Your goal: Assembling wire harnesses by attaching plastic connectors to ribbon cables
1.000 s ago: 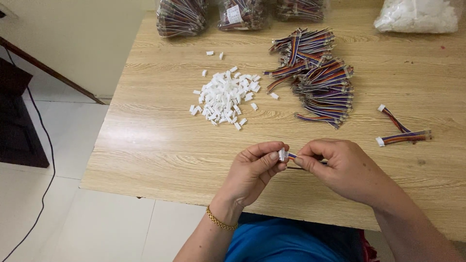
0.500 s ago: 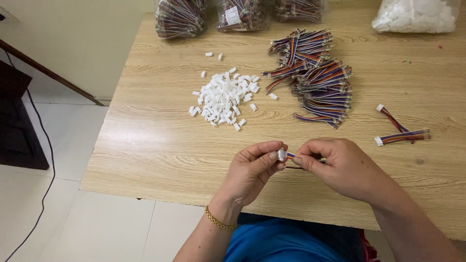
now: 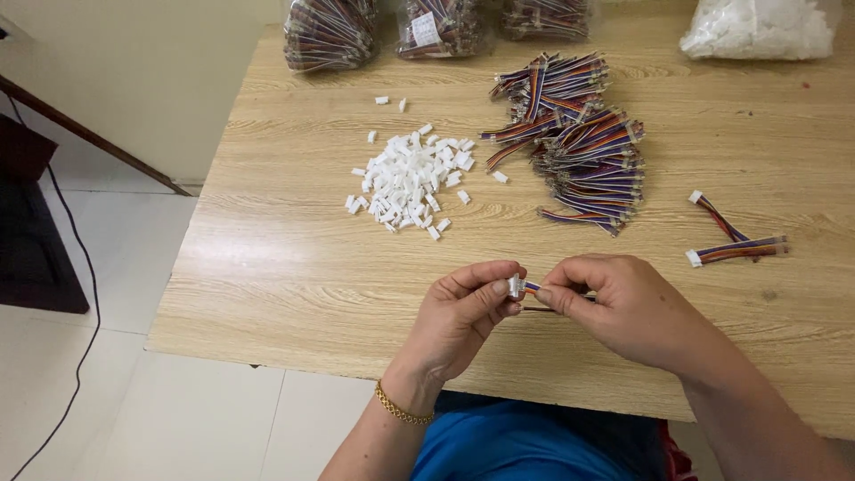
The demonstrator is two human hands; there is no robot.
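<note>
My left hand [image 3: 463, 313] pinches a small white plastic connector [image 3: 515, 286] between thumb and forefinger. My right hand [image 3: 623, 307] holds the multicoloured ribbon wire [image 3: 532, 289] that runs into that connector; most of the wire is hidden under its fingers. Both hands meet just above the near part of the wooden table [image 3: 285, 267]. A loose heap of white connectors [image 3: 410, 178] lies in the middle of the table. A pile of multicoloured wire pieces [image 3: 579, 142] lies beyond my right hand.
Two wire pieces with white connectors [image 3: 726, 236] lie at the right. Clear bags of wires [image 3: 331, 32] stand along the far edge, with a bag of white parts [image 3: 757, 28] at the far right. A black cable [image 3: 76, 267] runs over the tiled floor at left.
None of note: both hands stay pressed together on the connector and wire, with only slight finger movement.
</note>
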